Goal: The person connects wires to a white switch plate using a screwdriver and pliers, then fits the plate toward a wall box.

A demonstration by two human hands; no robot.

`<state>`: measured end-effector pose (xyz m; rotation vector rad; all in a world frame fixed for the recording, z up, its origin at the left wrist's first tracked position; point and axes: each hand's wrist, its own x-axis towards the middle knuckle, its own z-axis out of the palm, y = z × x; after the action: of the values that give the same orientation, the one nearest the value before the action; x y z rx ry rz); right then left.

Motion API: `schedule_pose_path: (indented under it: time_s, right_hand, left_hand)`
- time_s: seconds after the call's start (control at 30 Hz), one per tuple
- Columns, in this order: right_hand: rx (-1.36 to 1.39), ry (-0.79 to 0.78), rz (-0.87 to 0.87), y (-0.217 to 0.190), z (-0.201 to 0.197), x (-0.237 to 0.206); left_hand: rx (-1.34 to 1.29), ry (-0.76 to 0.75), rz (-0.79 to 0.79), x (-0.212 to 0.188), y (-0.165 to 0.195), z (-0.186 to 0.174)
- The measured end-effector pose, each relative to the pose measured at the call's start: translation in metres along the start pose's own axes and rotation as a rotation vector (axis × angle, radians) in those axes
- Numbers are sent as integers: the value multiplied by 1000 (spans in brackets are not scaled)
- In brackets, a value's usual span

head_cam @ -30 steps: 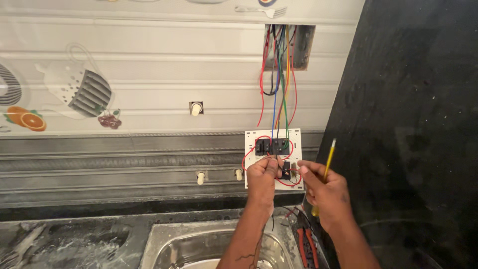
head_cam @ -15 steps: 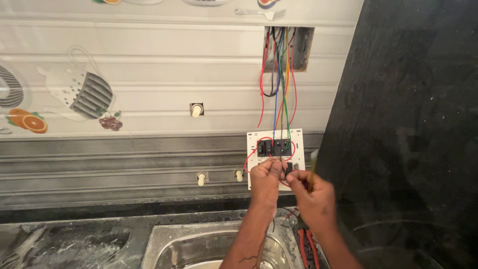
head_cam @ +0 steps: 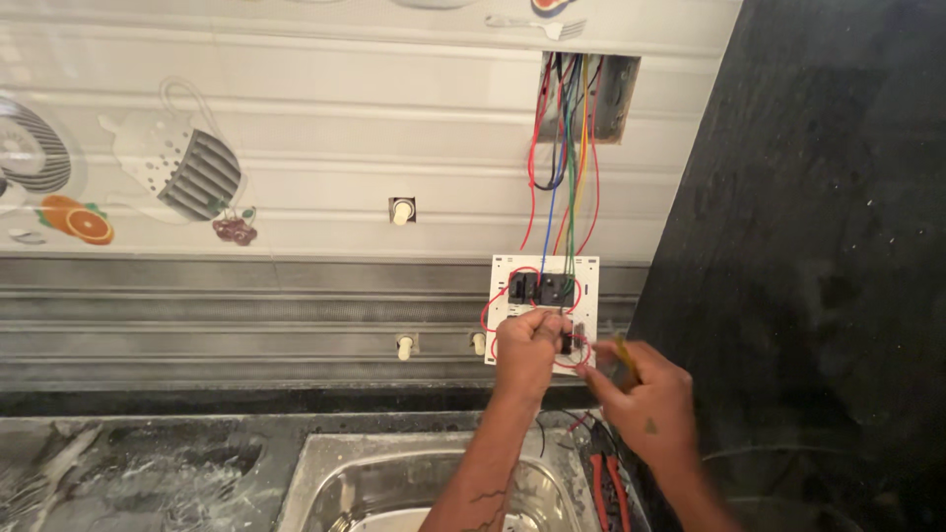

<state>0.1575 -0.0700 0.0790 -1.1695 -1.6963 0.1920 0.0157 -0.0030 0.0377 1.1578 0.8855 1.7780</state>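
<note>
- Holding the white switch plate (head_cam: 544, 296) by its lower edge, my left hand (head_cam: 528, 347) is closed around it, keeping its back side with the black modules turned toward me, hanging below the open wall box (head_cam: 603, 97).
- My right hand (head_cam: 641, 399) is wrapped around a yellow-handled screwdriver (head_cam: 625, 357), its tip close to the lower black module; whether it touches a screw I cannot tell.
- Done, as I judge it: the coloured wires (head_cam: 567, 167) already run from the wall box down to the plate, and red loops link the modules.
- Left: the plate is not yet seated over the wall box, so terminal work and mounting look unfinished.
- Red-handled pliers (head_cam: 603, 488) lie by the steel sink (head_cam: 394, 483), set in the counter (head_cam: 148, 463).
</note>
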Motion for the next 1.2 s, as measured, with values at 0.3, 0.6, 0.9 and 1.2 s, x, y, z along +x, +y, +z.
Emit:
schedule_pose_path:
  time_s: [0.3, 0.6, 0.9, 1.2]
  right_hand:
    - [-308, 237, -561, -5, 14, -5]
    - [-441, -70, -352, 19, 23, -4]
    - [-100, 22, -155, 16, 23, -11]
    - [-32, 205, -223, -1, 29, -3]
  left_hand:
    - [-76, -22, 12, 2, -8, 3]
    - [198, 66, 31, 9, -23, -1]
    - [194, 54, 188, 9, -13, -12]
    - [117, 122, 118, -7, 9, -4]
